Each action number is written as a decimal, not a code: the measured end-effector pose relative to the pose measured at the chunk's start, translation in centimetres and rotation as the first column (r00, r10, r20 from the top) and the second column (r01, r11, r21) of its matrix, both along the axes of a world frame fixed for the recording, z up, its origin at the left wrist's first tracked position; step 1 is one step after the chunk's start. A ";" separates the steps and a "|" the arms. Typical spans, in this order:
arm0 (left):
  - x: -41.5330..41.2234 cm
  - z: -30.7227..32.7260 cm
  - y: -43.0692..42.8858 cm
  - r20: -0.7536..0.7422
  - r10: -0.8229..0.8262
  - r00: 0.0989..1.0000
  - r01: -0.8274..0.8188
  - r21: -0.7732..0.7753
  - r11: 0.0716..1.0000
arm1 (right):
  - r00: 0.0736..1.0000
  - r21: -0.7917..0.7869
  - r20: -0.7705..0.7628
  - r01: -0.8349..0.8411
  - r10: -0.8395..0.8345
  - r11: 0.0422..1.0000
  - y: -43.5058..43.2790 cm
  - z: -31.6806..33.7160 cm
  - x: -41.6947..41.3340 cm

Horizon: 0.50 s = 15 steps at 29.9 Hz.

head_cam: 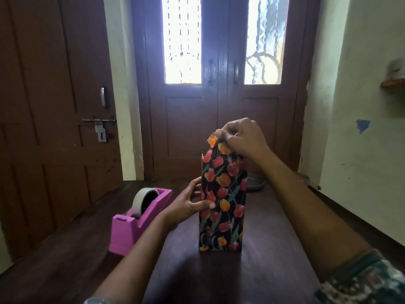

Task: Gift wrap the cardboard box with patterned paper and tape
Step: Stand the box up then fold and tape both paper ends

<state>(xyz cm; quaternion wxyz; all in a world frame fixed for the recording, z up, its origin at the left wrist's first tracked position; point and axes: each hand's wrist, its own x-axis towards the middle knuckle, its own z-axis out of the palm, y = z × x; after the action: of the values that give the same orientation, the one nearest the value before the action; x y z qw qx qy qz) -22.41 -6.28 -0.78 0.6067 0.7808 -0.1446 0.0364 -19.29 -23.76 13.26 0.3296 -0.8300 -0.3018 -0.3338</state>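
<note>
One tall box wrapped in black tulip-patterned paper [222,202] stood upright on the dark wooden table [263,270]. Left hand [188,205] gripped its side; right hand [243,137] pinched the top paper fold. One pink tape dispenser [135,220] sat left.

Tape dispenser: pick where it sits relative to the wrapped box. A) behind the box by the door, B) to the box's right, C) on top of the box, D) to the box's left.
D: the pink tape dispenser stands on the table, left of the upright wrapped box, beside the left hand.
</note>
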 end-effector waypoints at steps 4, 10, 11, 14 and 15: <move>0.0 0.0 0.3 -0.022 -0.020 1.000 0.021 0.017 1.000 | 0.997 0.540 -0.048 -0.027 0.063 0.841 -0.3 -0.7 0.3; -0.9 0.1 0.7 -0.009 -0.015 1.000 0.016 0.029 0.999 | 0.931 0.417 -0.248 -0.147 0.268 0.897 -3.4 -6.3 0.8; -0.9 0.3 0.7 -0.003 -0.025 1.000 0.025 0.041 0.999 | 0.869 0.357 -0.374 -0.188 0.324 0.915 -3.5 -7.7 0.8; -1.3 1.1 0.3 -0.023 -0.047 0.999 0.049 0.084 0.995 | 0.677 0.354 -0.548 -0.344 0.491 0.870 -3.0 -10.8 0.9; -1.5 1.4 0.3 -0.035 -0.052 0.998 0.055 0.118 0.991 | 0.654 0.393 -0.549 -0.347 0.520 0.852 -2.9 -11.5 0.9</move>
<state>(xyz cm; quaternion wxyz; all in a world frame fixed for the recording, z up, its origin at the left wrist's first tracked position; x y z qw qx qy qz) -23.87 -6.03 0.64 0.5621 0.8119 -0.1575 -0.0012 -18.35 -26.66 1.78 0.5852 -0.7458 -0.3174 0.0216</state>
